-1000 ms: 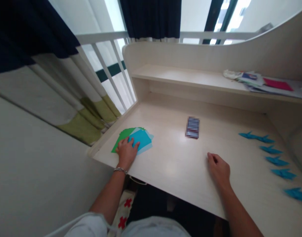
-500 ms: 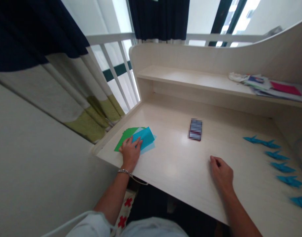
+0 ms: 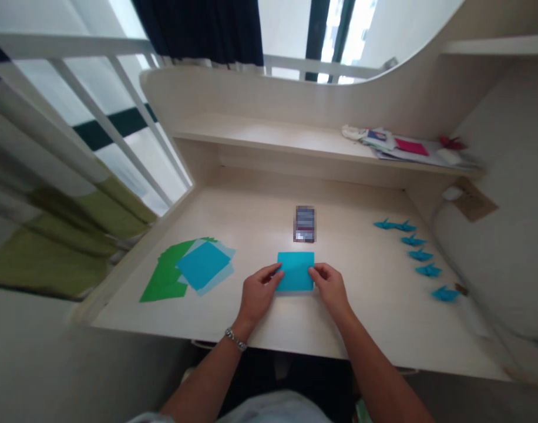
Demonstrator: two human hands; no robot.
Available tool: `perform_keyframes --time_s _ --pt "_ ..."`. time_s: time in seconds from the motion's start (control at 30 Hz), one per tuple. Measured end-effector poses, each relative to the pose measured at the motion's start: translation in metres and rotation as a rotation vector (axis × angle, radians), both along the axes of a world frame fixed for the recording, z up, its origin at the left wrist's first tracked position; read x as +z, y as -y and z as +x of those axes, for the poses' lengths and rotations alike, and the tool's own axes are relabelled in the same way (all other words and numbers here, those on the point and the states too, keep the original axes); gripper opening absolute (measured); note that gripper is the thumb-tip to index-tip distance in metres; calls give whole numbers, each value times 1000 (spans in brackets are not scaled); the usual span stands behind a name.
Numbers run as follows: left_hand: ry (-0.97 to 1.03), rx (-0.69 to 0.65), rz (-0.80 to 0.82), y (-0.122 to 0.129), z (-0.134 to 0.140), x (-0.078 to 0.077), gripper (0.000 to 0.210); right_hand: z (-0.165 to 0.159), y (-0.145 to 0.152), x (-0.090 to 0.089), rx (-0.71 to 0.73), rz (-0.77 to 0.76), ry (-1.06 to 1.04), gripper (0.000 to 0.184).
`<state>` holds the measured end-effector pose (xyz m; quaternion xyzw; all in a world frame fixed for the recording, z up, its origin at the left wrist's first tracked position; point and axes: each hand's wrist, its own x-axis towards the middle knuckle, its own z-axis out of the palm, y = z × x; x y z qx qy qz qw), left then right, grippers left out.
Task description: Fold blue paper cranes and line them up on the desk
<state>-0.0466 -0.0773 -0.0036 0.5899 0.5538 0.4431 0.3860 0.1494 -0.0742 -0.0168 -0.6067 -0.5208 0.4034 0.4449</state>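
A flat sheet of blue paper [image 3: 296, 272] is held near the front middle of the desk, just above or on its surface. My left hand [image 3: 261, 289] pinches the sheet's left edge between thumb and fingers. On the opposite edge, my right hand [image 3: 331, 284] grips it the same way. To the left lies a pile of paper, with a blue sheet [image 3: 204, 265] on top, paler blue sheets around it and green sheets [image 3: 165, 274] fanned out beneath.
Several folded blue paper cranes [image 3: 420, 254] stand in a line at the desk's right side. A blurred-out phone-like rectangle [image 3: 305, 224] lies beyond the held sheet. Papers [image 3: 410, 147] rest on the raised shelf [image 3: 260, 134]. A cable [image 3: 449, 258] runs down the right wall.
My left hand has carried a blue sheet from the pile to the middle. My right hand has come to its right edge. The view has swung to the right.
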Motion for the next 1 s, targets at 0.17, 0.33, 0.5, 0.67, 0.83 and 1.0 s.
perform_keyframes --time_s 0.17,0.33,0.5,0.67,0.83,1.0 --pt "23 -42 -25 -18 21 -7 35 24 -1 -11 -101 -81 180 36" --pt "-235 -105 -3 -26 33 -13 34 33 -5 -9 -146 -122 342 22" --pt "-551 -81 38 -25 36 -16 24 30 -7 -4 -154 -158 539 12" --pt "-597 -170 110 -23 28 -12 24 35 7 -3 -70 -41 651 23" --pt "-559 -196 138 -25 9 -16 25 44 24 -2 105 66 691 28" --pt "-641 -206 140 -40 16 -15 29 38 21 -1 135 12 823 24"
